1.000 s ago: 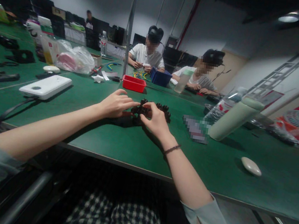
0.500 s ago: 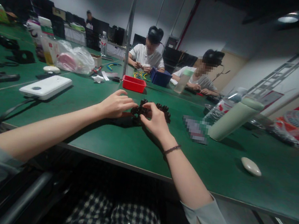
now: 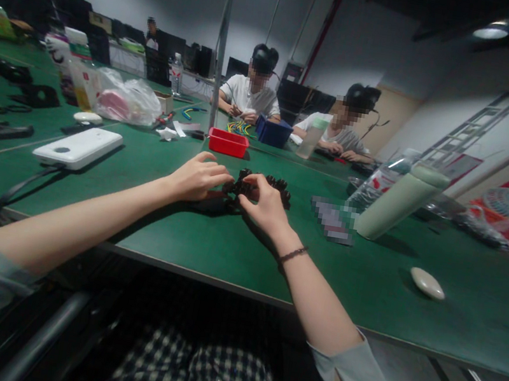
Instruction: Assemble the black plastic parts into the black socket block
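Observation:
On the green table [image 3: 170, 235], a dark knobbly black object [image 3: 282, 190] lies between my two hands; its exact kind is too dark to make out. My left hand [image 3: 201, 179] has its fingers curled in against the object's left end, with the fingertips closed on it. From the right, my right hand [image 3: 263, 201] pinches the same object between thumb and index finger. Part of the object is hidden behind the fingers of my right hand. A dark shadow falls on the table just below the hands.
A red tray [image 3: 228, 143] stands beyond my hands. To the left are a white power bank-like box [image 3: 78, 148] with a cable and a plastic bag [image 3: 126, 99]. A green flask [image 3: 400, 204] and a whitish oval object [image 3: 427, 283] are right. Two people sit opposite.
My hands and the black object stay almost where they were. Across the table, one person's hands have shifted slightly, and the person at far left has moved a little.

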Demonstrator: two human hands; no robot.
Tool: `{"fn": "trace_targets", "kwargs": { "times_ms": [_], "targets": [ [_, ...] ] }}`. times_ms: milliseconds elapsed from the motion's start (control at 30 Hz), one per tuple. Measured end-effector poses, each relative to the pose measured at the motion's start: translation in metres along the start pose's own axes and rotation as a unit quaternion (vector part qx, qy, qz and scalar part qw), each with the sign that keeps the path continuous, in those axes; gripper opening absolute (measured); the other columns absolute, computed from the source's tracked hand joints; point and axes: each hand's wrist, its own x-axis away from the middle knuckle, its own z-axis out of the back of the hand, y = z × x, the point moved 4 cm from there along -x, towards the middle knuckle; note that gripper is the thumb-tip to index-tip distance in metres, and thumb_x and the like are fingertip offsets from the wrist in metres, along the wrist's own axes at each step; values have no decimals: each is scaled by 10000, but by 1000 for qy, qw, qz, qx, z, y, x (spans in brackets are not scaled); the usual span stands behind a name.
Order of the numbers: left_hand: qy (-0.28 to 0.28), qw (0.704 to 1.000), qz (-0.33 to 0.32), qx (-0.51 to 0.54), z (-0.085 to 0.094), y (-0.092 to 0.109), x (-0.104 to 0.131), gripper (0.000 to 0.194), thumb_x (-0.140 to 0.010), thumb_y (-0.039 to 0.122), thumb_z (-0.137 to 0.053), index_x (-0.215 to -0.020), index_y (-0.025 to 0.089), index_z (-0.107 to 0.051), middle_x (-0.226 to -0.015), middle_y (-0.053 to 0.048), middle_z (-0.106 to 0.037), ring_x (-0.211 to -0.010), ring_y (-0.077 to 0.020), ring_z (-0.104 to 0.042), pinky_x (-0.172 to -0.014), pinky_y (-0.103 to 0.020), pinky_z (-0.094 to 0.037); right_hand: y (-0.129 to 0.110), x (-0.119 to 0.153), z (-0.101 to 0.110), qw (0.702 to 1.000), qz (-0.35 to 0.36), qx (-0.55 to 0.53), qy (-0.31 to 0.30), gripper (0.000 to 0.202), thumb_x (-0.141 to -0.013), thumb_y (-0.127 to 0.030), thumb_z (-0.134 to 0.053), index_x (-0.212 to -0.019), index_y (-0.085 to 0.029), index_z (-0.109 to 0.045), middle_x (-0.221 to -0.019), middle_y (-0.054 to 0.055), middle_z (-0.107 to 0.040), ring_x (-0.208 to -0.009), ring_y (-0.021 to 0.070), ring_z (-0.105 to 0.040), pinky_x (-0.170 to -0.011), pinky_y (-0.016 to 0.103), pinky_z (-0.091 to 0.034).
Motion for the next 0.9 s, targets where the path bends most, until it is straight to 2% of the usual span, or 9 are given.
{"fn": "trace_targets", "kwargs": {
  "times_ms": [900],
  "targets": [
    [-7,1000,6,-26,-3,-2,2,272,-934,353,-497,-1044,161,-655,-915,-73,-731,-797,-209,-677,-883,-405,-437,-1,-1,0,1000,4,7,3,290,-762,-153,-622,-1042,-187,-558,-1079,117,-683,-1028,256,-670,-908,422,-548]
  ]
}}
